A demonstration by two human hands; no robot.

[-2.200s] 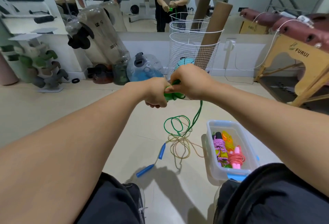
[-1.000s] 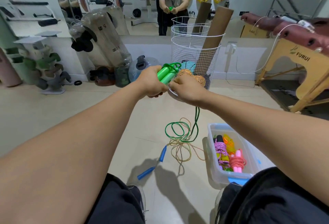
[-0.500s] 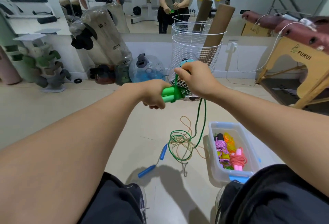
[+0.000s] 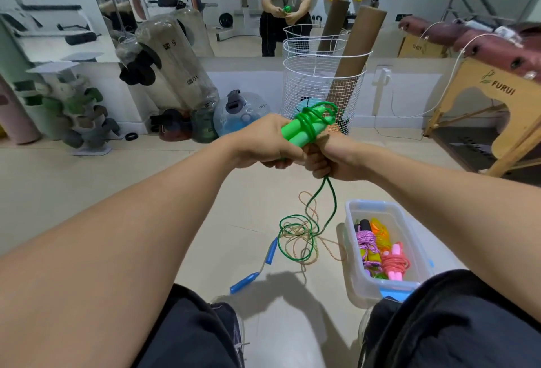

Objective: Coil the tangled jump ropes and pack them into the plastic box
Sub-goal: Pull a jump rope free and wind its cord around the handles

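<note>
Green cord (image 4: 317,117) now loops the paired handles (image 4: 295,132) at frame centre, gripped by left hand (image 4: 263,140); right hand (image 4: 329,159) grips the trailing cord, more winding remains before the plastic box (image 4: 355,285), lower right

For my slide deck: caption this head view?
Both hands wind the green jump rope around its handles above the plastic box.

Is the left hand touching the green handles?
Touching. The head view shows the left hand gripping the green handles, its fingers curled round their lower ends.
</note>
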